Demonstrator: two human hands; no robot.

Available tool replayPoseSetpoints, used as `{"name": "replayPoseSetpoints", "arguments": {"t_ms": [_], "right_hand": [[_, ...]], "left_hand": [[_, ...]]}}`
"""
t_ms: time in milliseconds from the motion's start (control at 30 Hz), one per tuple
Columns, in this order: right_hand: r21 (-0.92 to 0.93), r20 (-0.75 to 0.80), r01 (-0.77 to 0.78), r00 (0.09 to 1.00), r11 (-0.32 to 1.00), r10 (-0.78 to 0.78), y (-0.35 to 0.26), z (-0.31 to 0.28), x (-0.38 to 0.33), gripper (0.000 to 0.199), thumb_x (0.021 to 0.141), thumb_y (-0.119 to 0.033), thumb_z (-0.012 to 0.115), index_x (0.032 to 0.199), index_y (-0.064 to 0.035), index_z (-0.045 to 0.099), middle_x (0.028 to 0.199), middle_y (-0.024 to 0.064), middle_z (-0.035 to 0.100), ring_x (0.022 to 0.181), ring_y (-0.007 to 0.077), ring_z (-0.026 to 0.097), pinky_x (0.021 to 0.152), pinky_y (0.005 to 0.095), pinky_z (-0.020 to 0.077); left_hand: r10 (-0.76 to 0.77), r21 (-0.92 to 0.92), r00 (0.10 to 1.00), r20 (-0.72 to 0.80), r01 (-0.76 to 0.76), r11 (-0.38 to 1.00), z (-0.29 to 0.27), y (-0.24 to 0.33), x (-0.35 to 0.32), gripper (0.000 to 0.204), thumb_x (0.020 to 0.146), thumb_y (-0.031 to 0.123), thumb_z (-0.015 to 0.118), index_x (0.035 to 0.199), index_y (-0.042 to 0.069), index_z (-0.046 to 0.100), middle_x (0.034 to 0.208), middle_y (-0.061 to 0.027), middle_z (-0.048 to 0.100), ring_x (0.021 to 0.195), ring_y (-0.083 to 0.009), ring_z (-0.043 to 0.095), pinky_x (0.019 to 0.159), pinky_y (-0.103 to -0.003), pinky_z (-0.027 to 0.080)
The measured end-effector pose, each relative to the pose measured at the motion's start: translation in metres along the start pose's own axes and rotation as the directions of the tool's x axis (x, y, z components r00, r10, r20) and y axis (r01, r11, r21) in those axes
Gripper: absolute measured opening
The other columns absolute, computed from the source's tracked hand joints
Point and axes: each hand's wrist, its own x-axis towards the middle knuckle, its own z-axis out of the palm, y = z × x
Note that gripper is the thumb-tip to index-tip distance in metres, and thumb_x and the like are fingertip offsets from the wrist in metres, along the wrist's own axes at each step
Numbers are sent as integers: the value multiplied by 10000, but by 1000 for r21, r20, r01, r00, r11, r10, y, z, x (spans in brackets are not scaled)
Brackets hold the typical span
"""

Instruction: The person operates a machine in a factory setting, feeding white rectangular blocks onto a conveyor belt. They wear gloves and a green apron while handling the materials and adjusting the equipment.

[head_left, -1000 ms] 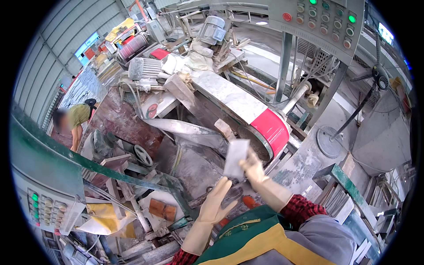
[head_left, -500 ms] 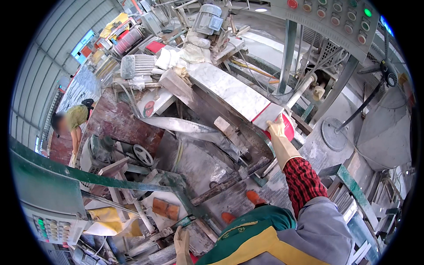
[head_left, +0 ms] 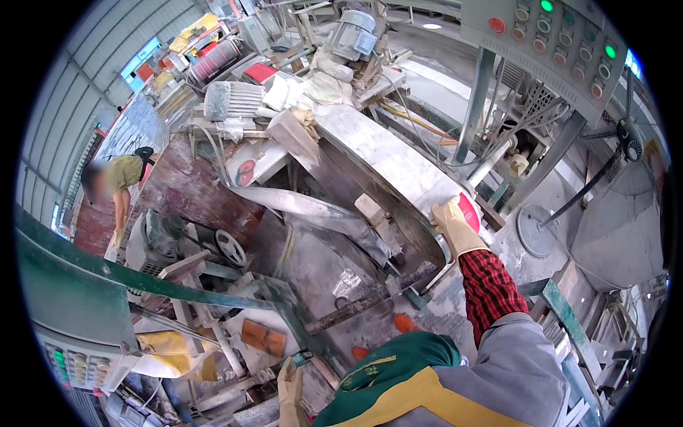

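Observation:
My right hand (head_left: 455,222), in a cream rubber glove and a red-and-black checked sleeve, reaches forward to the near end of a long whitish belt-like surface (head_left: 384,148). Its fingers lie stretched on that rounded end, next to a curved red patch (head_left: 469,211). I cannot tell how firmly they press. Low in the picture, my left hand (head_left: 290,391) wears a matching glove. Its fingers are extended beside a green metal frame (head_left: 302,357), and nothing shows in them. The lower left forearm is out of the picture.
Button panels stand at upper right (head_left: 544,43) and lower left (head_left: 78,366). A green rail (head_left: 178,290) crosses on the left. A spoked handwheel (head_left: 230,249) and an electric motor (head_left: 351,35) are farther off. A co-worker (head_left: 124,178) bends over at far left. A fan (head_left: 629,140) stands right.
My right hand has shifted slightly on the belt end. The thin red line across the belt no longer shows, and less red is visible there. My left hand moved slightly. The whole view shifted a little.

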Motion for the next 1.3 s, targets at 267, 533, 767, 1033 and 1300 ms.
{"name": "replayPoseSetpoints", "arguments": {"t_ms": [267, 533, 767, 1033, 1300], "right_hand": [[-652, 166, 631, 661, 421, -732, -4, 39, -42, 401, 918, -249, 405, 1279, -90, 479, 1226, 163, 576, 962, 309, 653, 818, 367, 529], [242, 449, 708, 525, 663, -723, 16, 182, -159, 457, 870, -271, 519, 1311, -156, 496, 886, 122, 686, 754, 185, 670, 695, 303, 522], [47, 425, 917, 340, 395, -839, 50, 208, -134, 479, 843, -269, 517, 1306, -145, 499, 879, 130, 681, 791, 201, 669, 760, 309, 517], [113, 512, 716, 552, 689, -658, 54, 198, -143, 495, 840, -210, 537, 1322, -108, 490, 851, 111, 683, 722, 179, 635, 694, 285, 502], [143, 558, 822, 393, 551, -731, 68, 231, -150, 481, 828, -162, 587, 1301, -118, 516, 796, 76, 663, 704, 149, 609, 687, 275, 490]], "left_hand": [[88, -54, 926, -367, -115, 992, -91, -38, 2, 437, 833, 68, 615, 1246, -15, 500, 1196, -137, 550, 1067, -216, 539, 901, -310, 433], [371, 598, 517, -771, 389, 701, -244, -88, -63, 576, 796, 300, 652, 1313, 180, 430, 1344, -192, 380, 1226, -352, 378, 978, -465, 353], [-133, 662, 680, -721, 733, 159, -261, -79, -120, 720, 782, 485, 665, 1408, 360, 332, 1479, -241, 220, 1339, -452, 244, 1011, -591, 299], [709, 574, 154, -688, 714, 401, -265, -181, -86, 510, 812, 365, 614, 1198, 36, 558, 1087, -216, 601, 984, -409, 567, 855, -496, 462], [547, 532, 213, -810, 660, 531, -223, -153, -99, 484, 817, 310, 600, 1213, 37, 540, 1114, -236, 576, 1001, -409, 552, 872, -478, 452]]}}
